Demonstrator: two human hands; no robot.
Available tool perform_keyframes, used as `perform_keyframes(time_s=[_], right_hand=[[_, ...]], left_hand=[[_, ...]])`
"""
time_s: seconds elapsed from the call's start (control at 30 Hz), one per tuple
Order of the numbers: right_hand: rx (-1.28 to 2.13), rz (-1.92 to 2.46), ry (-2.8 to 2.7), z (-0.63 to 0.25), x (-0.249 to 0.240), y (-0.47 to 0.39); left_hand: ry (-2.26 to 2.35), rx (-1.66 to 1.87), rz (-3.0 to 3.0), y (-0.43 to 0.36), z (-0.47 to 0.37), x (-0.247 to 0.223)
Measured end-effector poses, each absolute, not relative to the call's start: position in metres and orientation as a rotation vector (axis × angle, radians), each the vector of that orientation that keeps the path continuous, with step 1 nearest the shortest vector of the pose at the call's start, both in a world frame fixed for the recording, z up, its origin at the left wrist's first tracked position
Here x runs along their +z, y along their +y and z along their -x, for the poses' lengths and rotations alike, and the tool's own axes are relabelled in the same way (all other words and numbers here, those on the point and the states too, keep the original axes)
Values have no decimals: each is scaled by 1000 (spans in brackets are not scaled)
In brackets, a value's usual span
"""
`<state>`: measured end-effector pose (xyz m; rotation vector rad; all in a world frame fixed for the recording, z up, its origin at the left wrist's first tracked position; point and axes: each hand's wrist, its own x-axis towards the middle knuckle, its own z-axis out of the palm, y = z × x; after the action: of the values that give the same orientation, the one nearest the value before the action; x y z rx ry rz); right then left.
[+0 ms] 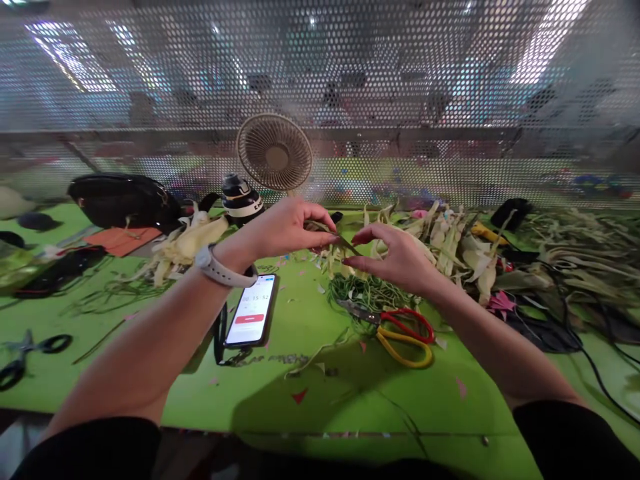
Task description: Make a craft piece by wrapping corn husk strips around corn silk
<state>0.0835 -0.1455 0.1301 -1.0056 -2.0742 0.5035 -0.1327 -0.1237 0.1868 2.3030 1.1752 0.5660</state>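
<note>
A narrow, dark green-brown leaf strip [346, 244] is pinched between the thumb and fingers of my left hand [293, 230]. It slants down to the right, and its far end reaches my right hand [393, 260]. The thumb and forefinger of my right hand are apart around that end, seemingly touching it. Below my hands lies a tangled heap of thin green strands [370, 293]. Scissors with red and yellow handles [407, 337] rest at the heap's near edge. Pale dried husks [445, 247] are piled behind and to the right of my right hand.
A phone [251, 310] showing a timer lies beneath my left forearm. Black scissors [25, 350] are at far left. Behind stand a fan [275, 152], a bottle [241, 198] and a black bag [125, 200]. Black cables [575, 327] trail along the right, before a perforated screen [380, 73].
</note>
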Motion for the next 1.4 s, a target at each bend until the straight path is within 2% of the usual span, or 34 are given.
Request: perform_keyframes(time_s=[0.13, 0.33, 0.47, 0.67, 0.8, 0.93, 1.0, 1.1, 1.27, 1.4], right_hand=[[530, 990, -2078, -80, 124, -141], [1035, 913, -2007, -88, 117, -127], [1086, 868, -1912, -89, 106, -123], [1560, 733, -1644, -83, 80, -121], [1536, 762, -1464, -80, 69, -117], [1441, 875, -1365, -78, 63, -110], [1395, 920, -1332, -77, 59, -106], [1364, 963, -1322, -77, 53, -101], [1375, 1009, -1348, -77, 48, -99], [1345, 1048, -1351, -75, 45, -100]], left_hand=[[1147, 497, -2271, -115, 132, 192], [1032, 461, -2133, -104, 133, 195], [999, 524, -1958, -98, 128, 192], [878, 587, -1903, -88, 122, 189], [869, 872, -1724, -74, 117, 164], [904, 1343, -1122, -65, 106, 117], [950, 1274, -880, -71, 98, 95], [907, 1085, -901, -91, 88, 73], [1052, 1277, -1097, -117, 82, 59], [1120, 1299, -1221, -119, 85, 50]])
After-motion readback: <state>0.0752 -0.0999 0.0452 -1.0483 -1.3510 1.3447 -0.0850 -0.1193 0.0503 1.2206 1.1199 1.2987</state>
